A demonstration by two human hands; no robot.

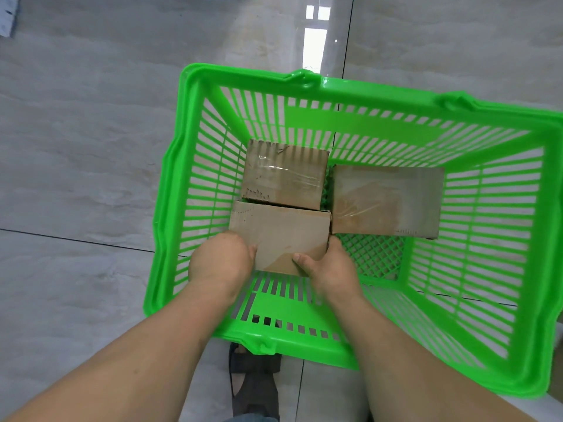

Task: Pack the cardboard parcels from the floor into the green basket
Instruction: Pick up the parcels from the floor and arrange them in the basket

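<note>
Both hands inside green basket (pixel 195 166) on tiled floor (pixel 76 147). Left hand (pixel 220 261) and right hand (pixel 326 266) grip near cardboard parcel (pixel 280 236) from opposite sides. Two taped parcels (pixel 285 175) (pixel 387 201) lie just beyond, touching it.

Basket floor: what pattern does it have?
A green diamond lattice, seen on the basket floor in the head view; the walls have straight slots.

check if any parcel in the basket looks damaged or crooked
The far-left parcel has ragged, torn edges and wrinkled tape. The right parcel lies turned crosswise to the other two. The parcel held by both hands looks intact. Nothing has spilled from the basket.
</note>
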